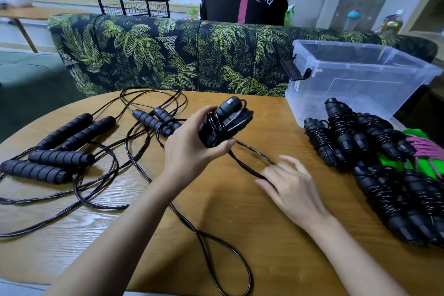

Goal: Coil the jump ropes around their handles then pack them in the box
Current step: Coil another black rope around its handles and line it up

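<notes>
Wooden table (216,223) — left hand (189,149) grips the half-coiled handles (225,122); right hand (293,187), fingers relaxed, touches the trailing rope (245,166)

Bright overhead indoor light, soft arm shadows, wide-angle bending at edges.

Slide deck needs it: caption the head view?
Left hand grips black rope-wound handles; right hand touches the loose black cord near clear plastic box.

Table (216,235): wood grain, satin sheen. Handles (61,158): matt black ribbed foam. Ropes (211,243): glossy black cord. Box (355,84): clear smooth plastic. Sofa (168,55): leaf-print cloth.
</notes>
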### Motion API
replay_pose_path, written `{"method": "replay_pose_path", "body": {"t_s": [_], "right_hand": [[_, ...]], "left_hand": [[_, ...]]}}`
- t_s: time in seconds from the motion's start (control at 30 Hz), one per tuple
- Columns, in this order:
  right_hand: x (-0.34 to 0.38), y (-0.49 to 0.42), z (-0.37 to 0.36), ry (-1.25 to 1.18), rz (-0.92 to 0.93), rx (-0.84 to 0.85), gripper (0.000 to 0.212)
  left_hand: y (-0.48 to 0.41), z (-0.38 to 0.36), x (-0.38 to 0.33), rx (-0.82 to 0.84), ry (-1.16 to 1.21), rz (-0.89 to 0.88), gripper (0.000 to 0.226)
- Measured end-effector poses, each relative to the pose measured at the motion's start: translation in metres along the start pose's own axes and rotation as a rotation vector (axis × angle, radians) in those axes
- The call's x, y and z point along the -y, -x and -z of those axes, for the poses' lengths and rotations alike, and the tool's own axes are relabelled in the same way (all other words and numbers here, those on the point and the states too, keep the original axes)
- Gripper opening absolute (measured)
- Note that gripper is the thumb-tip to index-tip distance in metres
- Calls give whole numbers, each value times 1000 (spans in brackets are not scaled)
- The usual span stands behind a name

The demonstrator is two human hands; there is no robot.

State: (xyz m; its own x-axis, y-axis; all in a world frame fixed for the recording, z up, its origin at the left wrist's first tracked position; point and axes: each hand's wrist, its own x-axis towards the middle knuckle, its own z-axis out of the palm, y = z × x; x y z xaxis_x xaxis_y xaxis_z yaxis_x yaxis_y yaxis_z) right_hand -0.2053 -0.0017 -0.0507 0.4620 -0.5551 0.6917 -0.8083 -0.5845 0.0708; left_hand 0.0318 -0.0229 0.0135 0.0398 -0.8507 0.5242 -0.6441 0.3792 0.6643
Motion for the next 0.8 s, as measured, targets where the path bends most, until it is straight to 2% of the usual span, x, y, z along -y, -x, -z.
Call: {"method": "replay_pose_path", "body": {"t_s": [0.2, 0.37, 0.5, 0.67, 0.8], "right_hand": [[-25, 9, 2, -1, -30, -1, 45], [-32, 17, 4, -83, -121, -20, 42], [-33, 15, 7, -208, -225, 110, 51], [-38, 2, 11, -466, -541, 332, 26], [-49, -19, 10, -614, -558, 376, 42]], "left_hand": [[5, -6, 8, 28, 47, 3, 76], [2, -3, 25, 14, 108, 52, 76], [2, 3, 33, 37, 59, 40, 77], [0, 7, 47, 91, 69, 9, 79], [0, 12, 52, 130, 97, -32, 80]]}}
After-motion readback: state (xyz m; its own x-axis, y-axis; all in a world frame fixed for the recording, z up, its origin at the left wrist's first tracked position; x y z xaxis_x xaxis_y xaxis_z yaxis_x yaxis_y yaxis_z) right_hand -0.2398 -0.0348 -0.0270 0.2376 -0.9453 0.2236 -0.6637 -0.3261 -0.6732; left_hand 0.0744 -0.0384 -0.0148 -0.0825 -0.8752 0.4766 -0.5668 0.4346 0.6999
